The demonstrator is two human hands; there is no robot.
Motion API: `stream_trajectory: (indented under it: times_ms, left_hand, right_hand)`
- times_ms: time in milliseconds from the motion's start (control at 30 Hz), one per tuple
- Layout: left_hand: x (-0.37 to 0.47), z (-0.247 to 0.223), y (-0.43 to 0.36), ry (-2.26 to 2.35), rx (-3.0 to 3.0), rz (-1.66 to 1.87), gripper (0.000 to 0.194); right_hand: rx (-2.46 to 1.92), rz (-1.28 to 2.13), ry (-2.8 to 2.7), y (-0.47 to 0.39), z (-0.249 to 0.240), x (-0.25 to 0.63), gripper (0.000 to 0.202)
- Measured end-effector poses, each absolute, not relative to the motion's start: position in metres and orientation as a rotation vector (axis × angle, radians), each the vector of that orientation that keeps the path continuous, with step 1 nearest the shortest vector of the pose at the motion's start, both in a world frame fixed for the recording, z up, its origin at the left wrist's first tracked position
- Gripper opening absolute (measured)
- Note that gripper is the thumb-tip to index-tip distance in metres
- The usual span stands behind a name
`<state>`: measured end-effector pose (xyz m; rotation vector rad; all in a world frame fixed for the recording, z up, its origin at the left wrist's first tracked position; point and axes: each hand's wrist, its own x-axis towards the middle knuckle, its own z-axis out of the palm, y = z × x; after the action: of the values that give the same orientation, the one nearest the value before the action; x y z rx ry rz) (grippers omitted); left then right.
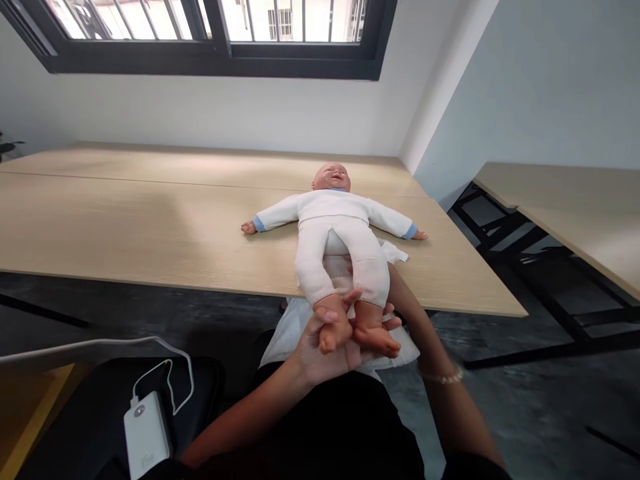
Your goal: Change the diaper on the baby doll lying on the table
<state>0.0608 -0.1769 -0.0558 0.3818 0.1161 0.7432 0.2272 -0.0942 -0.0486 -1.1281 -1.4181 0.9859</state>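
Observation:
A baby doll (334, 207) in a white suit with blue cuffs lies on its back on the table, arms spread and legs toward me. My left hand (323, 357) is closed around its ankles from below, fingers showing between and beside the bare feet. The feet are held past the table's front edge. My right hand (395, 277) reaches beneath the doll's leg on the right. That leg covers most of it, and only some fingertips show between the legs. White crumpled material (393, 252) sticks out beside the hip. White cloth (287, 333) hangs below the edge under my left hand.
The light wooden table (125, 220) stands against the wall below a window (215, 60). Another table (575, 207) with black legs is at the right. A white power bank (147, 433) with a cable rests on a black seat (200, 387) at the lower left.

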Motion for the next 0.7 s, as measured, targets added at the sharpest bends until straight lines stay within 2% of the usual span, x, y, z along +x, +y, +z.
stream_trajectory:
  times_ms: [100, 233, 333, 433, 567, 700]
  left_hand:
    - [0.063, -0.061, -0.177, 0.092, 0.358, 0.770, 0.053]
    - [0.061, -0.065, -0.179, 0.164, 0.348, 0.794, 0.062]
    - [0.052, -0.066, -0.181, 0.201, 0.410, 0.770, 0.066]
    - [0.035, -0.062, -0.181, 0.245, 0.484, 0.763, 0.061]
    - [0.001, -0.053, -0.177, 0.436, 0.569, 0.864, 0.045]
    - [-0.033, -0.051, -0.169, 0.751, 0.750, 0.862, 0.025]
  right_hand:
    - [-1.212, 0.936, -1.296, -0.110, -0.045, 0.232, 0.026]
    - [-1.132, 1.099, -0.965, -0.136, -0.041, 0.224, 0.058]
    - [-1.070, 1.251, -1.045, -0.148, -0.042, 0.224, 0.078]
    - [-1.090, 1.262, -1.176, -0.153, -0.042, 0.234, 0.102]
    - [-1.224, 1.184, -1.255, -0.154, -0.034, 0.257, 0.103]
    - [-1.297, 1.168, -1.421, -0.149, -0.027, 0.280, 0.088]
